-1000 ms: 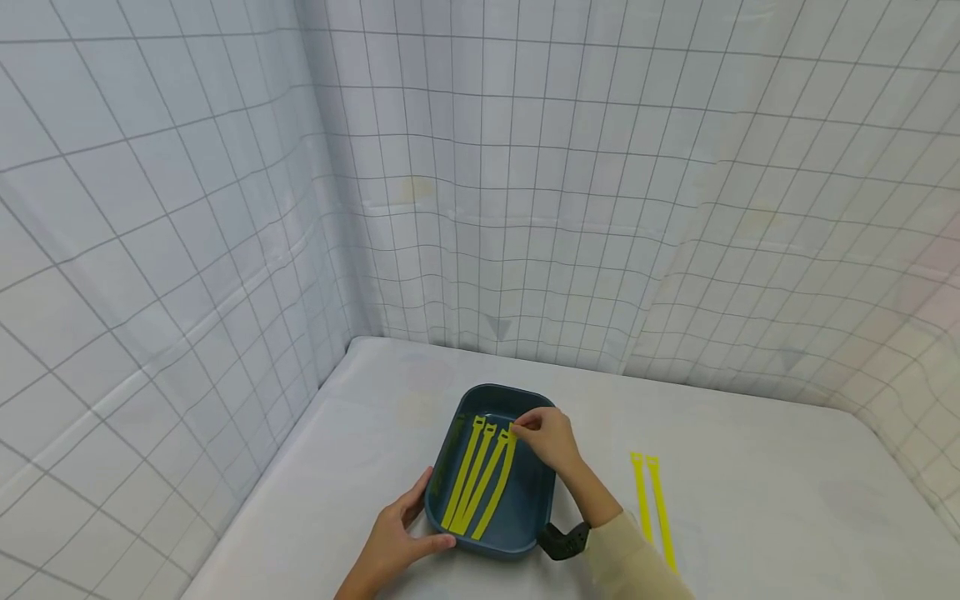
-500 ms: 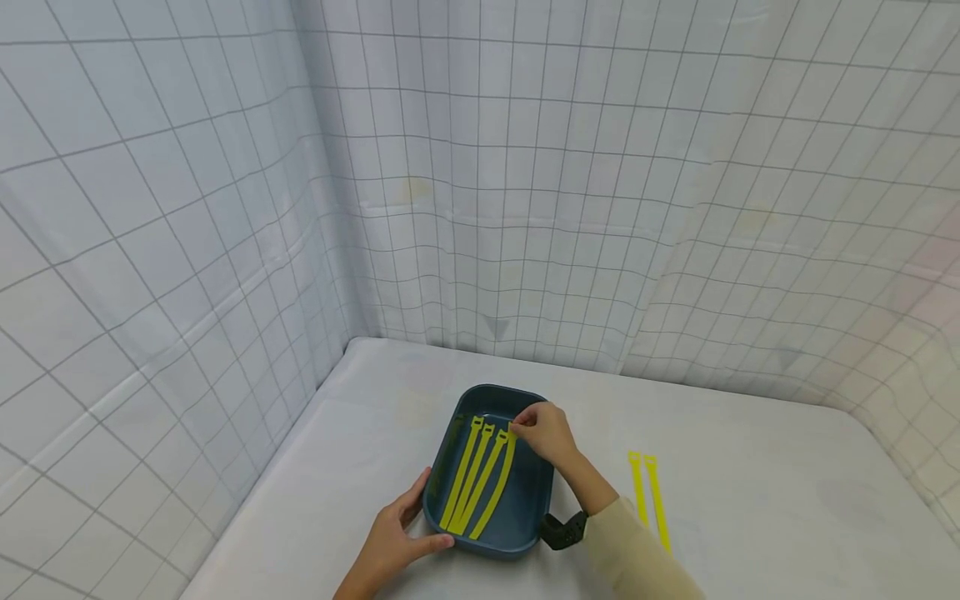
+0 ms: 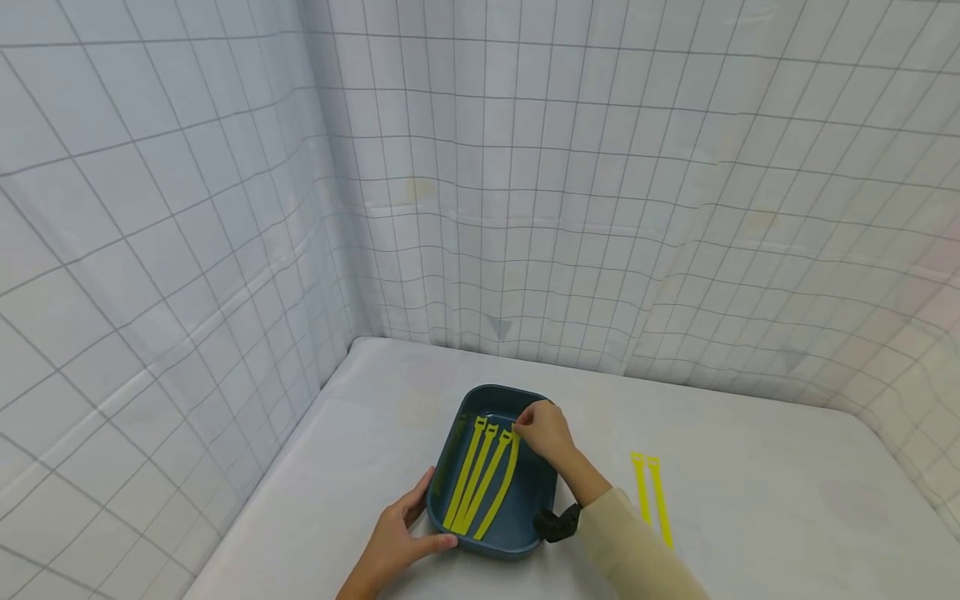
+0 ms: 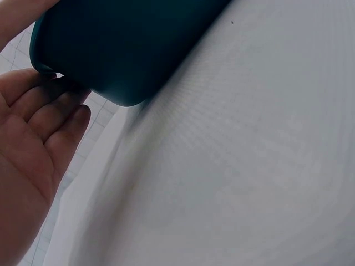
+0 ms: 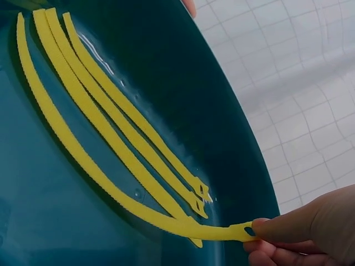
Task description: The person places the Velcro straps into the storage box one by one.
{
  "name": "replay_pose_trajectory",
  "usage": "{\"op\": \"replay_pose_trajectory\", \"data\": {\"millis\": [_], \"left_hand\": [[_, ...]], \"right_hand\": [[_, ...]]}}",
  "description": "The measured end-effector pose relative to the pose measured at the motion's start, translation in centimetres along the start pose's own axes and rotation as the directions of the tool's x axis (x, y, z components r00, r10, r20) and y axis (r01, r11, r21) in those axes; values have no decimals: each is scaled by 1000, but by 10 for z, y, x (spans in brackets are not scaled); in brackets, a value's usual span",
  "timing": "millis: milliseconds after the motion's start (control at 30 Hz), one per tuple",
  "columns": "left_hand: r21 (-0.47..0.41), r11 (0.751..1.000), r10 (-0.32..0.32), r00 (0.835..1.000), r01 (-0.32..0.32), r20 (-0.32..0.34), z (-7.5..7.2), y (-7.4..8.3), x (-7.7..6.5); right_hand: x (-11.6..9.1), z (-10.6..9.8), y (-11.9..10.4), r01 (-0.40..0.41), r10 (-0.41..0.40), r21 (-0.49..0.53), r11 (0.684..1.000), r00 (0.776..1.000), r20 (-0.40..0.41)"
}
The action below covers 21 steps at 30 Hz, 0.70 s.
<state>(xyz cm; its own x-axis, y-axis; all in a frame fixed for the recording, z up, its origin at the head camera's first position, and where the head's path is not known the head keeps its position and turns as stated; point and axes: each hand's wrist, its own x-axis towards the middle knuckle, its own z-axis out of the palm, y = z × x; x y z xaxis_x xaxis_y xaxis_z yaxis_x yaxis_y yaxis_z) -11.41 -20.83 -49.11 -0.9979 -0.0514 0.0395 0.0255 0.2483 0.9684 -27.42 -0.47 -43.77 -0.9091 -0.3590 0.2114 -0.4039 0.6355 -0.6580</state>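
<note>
Head view: a dark teal plastic bin [image 3: 528, 521] sits on the white table. My left hand [image 3: 396, 533] grips its near left corner, thumb at the near rim and fingers along the left side. Inside, my right hand [image 3: 545, 432] pinches the slotted head of a yellow hook-and-loop cable tie [image 5: 105, 182] between thumb and finger. That tie bows in a curve, its tail toward the bin's near end. Left of it, three more yellow cable ties [image 3: 467, 479] lie lengthwise, heads at the far end. The left wrist view shows my fingers against the bin's outer wall.
Two more yellow cable ties [image 3: 658, 500] lie on the table right of my right sleeve [image 3: 630, 542], partly hidden by it. A black wrist device [image 3: 558, 523] hangs by the bin's near right side. White gridded curtains [image 3: 495, 250] surround the table's back and left.
The pinched tie bows slightly more as my right hand shifts a little. My left hand keeps its place on the bin's corner.
</note>
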Motion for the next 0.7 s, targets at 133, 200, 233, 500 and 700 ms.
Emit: {"op": "replay_pose_trajectory", "data": {"millis": [133, 200, 233, 500, 700], "left_hand": [[-12, 1000, 9, 1000, -9, 3, 0, -1, 0], [-8, 1000, 12, 1000, -12, 0, 1, -1, 0], [-5, 1000, 9, 1000, -9, -1, 1, -1, 0], [-4, 1000, -7, 1000, 7, -9, 1, -2, 0], [-12, 1000, 1, 1000, -2, -5, 0, -2, 0]], "right_hand": [[2, 3, 0, -3, 3, -50, 999, 1000, 3], [3, 5, 1, -2, 2, -75, 997, 1000, 4], [4, 5, 1, -4, 4, -86, 996, 1000, 5], [7, 11, 1, -33, 32, -124, 992, 999, -6], [9, 16, 2, -60, 60, -131, 990, 998, -5]]}}
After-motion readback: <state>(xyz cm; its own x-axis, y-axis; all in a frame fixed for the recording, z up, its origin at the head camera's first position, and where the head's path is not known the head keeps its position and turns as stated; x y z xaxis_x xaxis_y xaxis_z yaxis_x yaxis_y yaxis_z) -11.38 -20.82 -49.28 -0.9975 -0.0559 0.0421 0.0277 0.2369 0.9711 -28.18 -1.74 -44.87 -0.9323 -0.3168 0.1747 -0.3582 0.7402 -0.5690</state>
